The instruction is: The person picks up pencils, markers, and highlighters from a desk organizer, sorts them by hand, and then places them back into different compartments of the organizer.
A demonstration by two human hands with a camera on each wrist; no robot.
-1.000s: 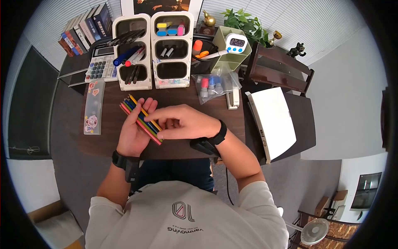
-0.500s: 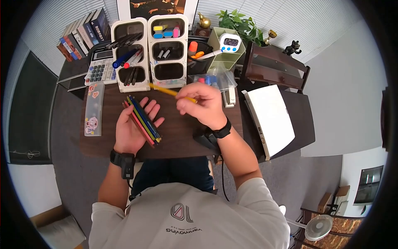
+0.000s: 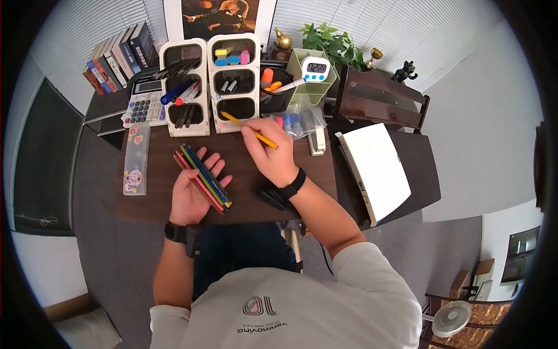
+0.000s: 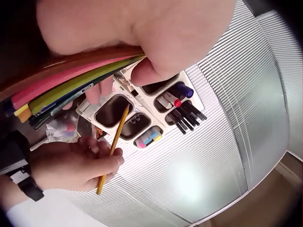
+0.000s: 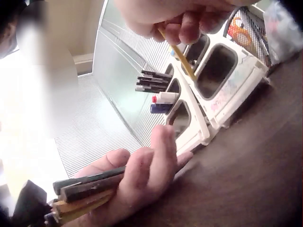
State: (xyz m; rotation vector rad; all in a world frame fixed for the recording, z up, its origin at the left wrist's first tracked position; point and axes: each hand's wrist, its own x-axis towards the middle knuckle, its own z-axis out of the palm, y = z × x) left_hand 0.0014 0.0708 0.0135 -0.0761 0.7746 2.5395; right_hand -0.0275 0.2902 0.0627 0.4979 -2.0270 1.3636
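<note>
A bundle of coloured pencils (image 3: 204, 179), with pink, green and blue among them, lies across the palm of my left hand (image 3: 187, 200), the thumb pressed over it. My right hand (image 3: 276, 157) pinches a yellow pencil (image 3: 231, 118) between thumb and fingers. The pencil slants, its far end at the lower compartment (image 5: 217, 71) of the right white organizer (image 3: 237, 127). Above that compartment, the same organizer holds highlighters (image 3: 232, 57) and pale-capped pens (image 3: 229, 86). Beside it, the left white organizer (image 3: 189, 131) holds black pens, blue and red markers, and dark pens.
Left of the organizers are a calculator (image 3: 144, 110) and a stickered clear case (image 3: 136, 163). To the right stand a mesh cup (image 3: 278, 104), a plastic bag of small bottles (image 3: 305, 119), a stapler (image 3: 317, 142), a timer (image 3: 315, 68) and a white box (image 3: 375, 174).
My right hand has drawn the yellow pencil out of the bundle and carried it forward to the right organizer's lower compartment. The left hand keeps the other pencils near the same spot.
</note>
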